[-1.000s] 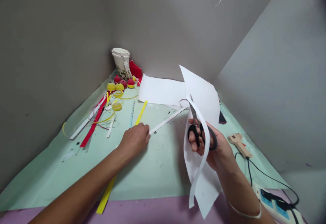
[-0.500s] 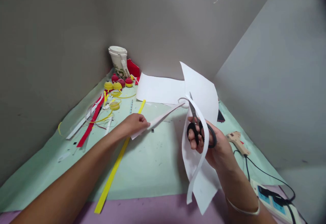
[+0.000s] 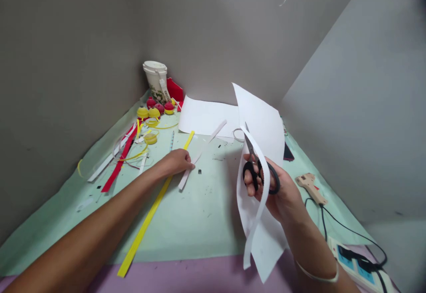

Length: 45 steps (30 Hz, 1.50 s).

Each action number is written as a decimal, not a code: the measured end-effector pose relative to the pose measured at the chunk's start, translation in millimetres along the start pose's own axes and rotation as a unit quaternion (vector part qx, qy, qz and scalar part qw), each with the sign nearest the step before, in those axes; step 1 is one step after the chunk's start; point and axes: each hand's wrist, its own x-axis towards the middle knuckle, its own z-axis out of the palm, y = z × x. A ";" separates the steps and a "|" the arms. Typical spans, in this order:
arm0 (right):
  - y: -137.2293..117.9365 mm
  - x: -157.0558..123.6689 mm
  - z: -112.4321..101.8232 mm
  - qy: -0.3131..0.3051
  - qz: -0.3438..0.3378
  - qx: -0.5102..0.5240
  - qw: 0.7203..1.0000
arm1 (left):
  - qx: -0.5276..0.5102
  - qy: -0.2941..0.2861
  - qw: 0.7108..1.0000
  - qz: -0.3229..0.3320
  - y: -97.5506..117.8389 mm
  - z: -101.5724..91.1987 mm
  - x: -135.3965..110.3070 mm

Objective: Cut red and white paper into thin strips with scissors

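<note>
- Left hand (image 3: 176, 162) of mine reaches out over the green mat (image 3: 199, 213), fingers curled nearly closed, pinching a white paper strip (image 3: 199, 156) near its near end; the strip runs up and to the right, toward the far side of the mat.
- Right hand (image 3: 282, 195) is closed through the black handles of the scissors (image 3: 256, 168), blades pointing up and away from me, and they look shut or nearly so.
- I see a white sheet (image 3: 262, 126) standing up around the scissors, with a partly cut band of it curling down in front of my right hand and a larger flap hanging below, over the near edge of the mat.
- A second white sheet (image 3: 206, 117) lies flat at the far side of the mat, against the wall.
- A long yellow strip (image 3: 149, 215) lies on the mat just beside my left hand, running from the far middle down to the near left.
- Red, white and yellow scraps (image 3: 123, 153) lie at the far left, with small red and yellow balls (image 3: 155, 111) and a lidded cup (image 3: 155, 77) in the corner beyond them.
- On the right I see a glue gun (image 3: 311, 186) on the mat, its black cord running to a power strip (image 3: 357, 262) at the near right.
</note>
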 end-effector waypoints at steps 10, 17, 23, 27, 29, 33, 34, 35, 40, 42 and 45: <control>2.6 2.2 -3.2 -0.003 -0.001 -0.001 1.000 | -0.241 0.096 0.966 0.020 4.3 -13.3 13.2; 4.5 5.6 1.4 0.014 0.020 -0.001 1.000 | -0.074 0.180 0.981 0.020 3.8 -5.7 10.5; 27.7 15.5 7.5 0.015 0.057 -0.012 0.998 | -0.280 0.147 0.947 0.058 7.7 -9.1 -10.7; 49.1 22.4 13.9 -0.005 0.058 -0.035 0.998 | -0.360 0.084 0.927 0.064 17.2 4.0 -23.6; 58.1 25.1 17.4 -0.002 0.070 -0.057 0.996 | -0.427 0.045 0.900 0.078 18.0 13.7 -23.5; 74.6 27.9 23.0 0.005 0.115 -0.089 0.989 | -0.492 -0.007 0.866 0.089 12.6 28.8 -16.1; 78.8 28.0 24.0 0.004 0.121 -0.095 0.988 | -0.493 -0.015 0.865 0.091 10.8 30.8 -14.3; 82.8 27.9 24.7 0.003 0.125 -0.101 0.987 | -0.491 -0.021 0.866 0.093 9.3 32.1 -12.9; 95.8 26.5 27.7 -0.008 0.130 -0.125 0.984 | -0.461 -0.007 0.883 0.086 5.2 33.4 -10.1; 97.1 26.3 29.3 -0.008 0.138 -0.124 0.983 | -0.434 0.008 0.896 0.088 5.2 33.5 -10.9; 97.3 26.8 32.0 -0.004 0.153 -0.108 0.982 | -0.389 0.035 0.915 0.104 5.5 34.4 -12.9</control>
